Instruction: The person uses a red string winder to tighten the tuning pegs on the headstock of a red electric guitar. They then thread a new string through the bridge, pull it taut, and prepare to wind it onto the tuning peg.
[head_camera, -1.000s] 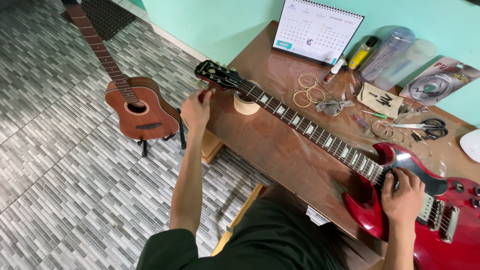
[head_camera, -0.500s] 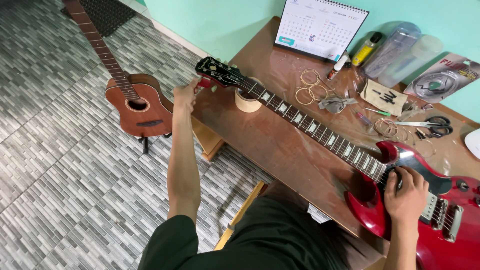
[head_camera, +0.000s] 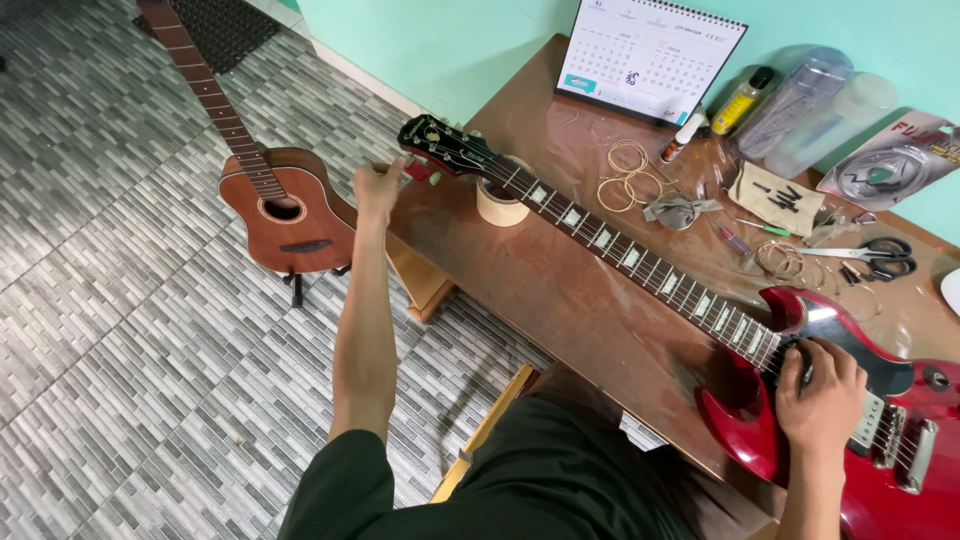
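Observation:
A red electric guitar (head_camera: 860, 440) lies across the brown table (head_camera: 560, 300), neck running up-left to its black headstock (head_camera: 440, 145). The neck rests on a roll of tape (head_camera: 500, 205). My left hand (head_camera: 378, 185) reaches out to the headstock's near side, fingers pinched on a tuning peg there, with something red at the fingertips. My right hand (head_camera: 818, 385) rests on the strings over the guitar body, fingers curled down onto them.
A brown acoustic guitar (head_camera: 285, 215) stands on a floor stand left of the table. On the table's far side are a desk calendar (head_camera: 650, 55), coiled strings (head_camera: 625, 175), scissors (head_camera: 870, 255), a small bottle (head_camera: 740, 100), clear plastic containers (head_camera: 800, 100).
My left hand has moved up and left along the headstock edge to a tuning peg. The right hand stays on the strings over the body.

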